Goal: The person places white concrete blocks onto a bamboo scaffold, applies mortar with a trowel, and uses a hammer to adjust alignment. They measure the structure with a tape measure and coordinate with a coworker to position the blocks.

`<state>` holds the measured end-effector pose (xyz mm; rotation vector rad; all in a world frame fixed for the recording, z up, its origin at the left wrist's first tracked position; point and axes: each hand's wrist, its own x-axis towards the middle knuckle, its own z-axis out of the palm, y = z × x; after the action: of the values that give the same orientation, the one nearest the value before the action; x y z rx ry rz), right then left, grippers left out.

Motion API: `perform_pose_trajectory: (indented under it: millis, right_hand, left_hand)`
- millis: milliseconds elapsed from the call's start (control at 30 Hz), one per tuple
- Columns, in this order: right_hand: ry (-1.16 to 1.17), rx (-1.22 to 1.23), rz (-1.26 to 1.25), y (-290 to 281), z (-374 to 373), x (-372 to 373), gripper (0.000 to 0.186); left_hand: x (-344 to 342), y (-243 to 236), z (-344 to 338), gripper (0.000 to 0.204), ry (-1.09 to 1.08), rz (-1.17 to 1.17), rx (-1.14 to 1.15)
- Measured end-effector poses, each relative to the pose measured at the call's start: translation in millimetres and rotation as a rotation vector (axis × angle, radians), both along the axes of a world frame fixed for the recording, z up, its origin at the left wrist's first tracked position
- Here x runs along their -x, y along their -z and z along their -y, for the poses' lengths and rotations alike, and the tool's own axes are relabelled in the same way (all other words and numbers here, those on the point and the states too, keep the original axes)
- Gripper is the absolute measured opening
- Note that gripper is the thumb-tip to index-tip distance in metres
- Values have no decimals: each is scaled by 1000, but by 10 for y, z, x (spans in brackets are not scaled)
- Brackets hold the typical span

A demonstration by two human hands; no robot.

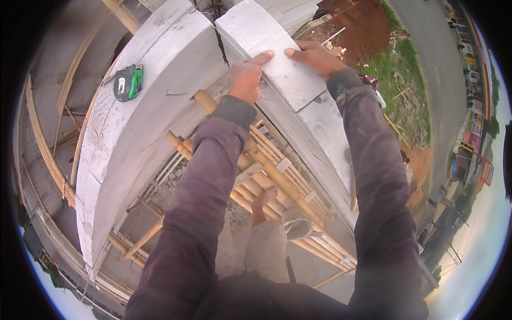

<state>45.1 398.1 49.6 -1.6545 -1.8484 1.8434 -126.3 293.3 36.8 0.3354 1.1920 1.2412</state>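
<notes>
A worker's bare left grip [246,80] and bare right grip [318,60] close from opposite sides on a white, oblong, concrete-like block [285,74] at the top of a pale masonry wall, each thumb laid on its upper face. The other fingers are mostly hidden, so how far they curl beneath cannot be told. The block sits end to end with a second pale, flat-topped block [326,120] nearer the worker, a thin seam between them.

Good seating, by the look of it, calls for even pressure from both sides, small nudges rather than shoves, and a check that the top faces and long edges run flush across the seam. Fingertips are best clear of the joint and the underside. Balanced force also seems wise, with the worker's bare foot [264,197] on yellow round bamboo poles [274,173] below.

The block is chalky and matt, straight-sided, its corners mostly crisp; a small dark mark shows at the seam. To the left, a black-and-green tape measure [128,82] lies on a curving white wall top [104,120].
</notes>
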Motion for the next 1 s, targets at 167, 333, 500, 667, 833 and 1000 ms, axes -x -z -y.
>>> perform_pose_trajectory:
  millis: [167,333,500,667,833,1000]
  right_hand:
    - [-31,-87,67,-16,39,-156,54]
    - [-170,-232,105,-222,226,-526,50]
    - [-112,-300,83,-292,525,-712,42]
    - [-16,-247,9,-215,632,-718,41]
    - [-13,-217,34,-247,650,-739,48]
    - [11,-206,52,-220,670,-752,49]
  left_hand:
    - [10,-27,-41,49,23,57,143]
    - [22,55,-19,49,65,111,94]
    - [-33,73,11,48,38,121,123]
    - [-58,33,55,48,116,-19,-28]
    - [-7,6,56,50,263,-167,-134]
    - [-25,112,23,45,106,49,141]
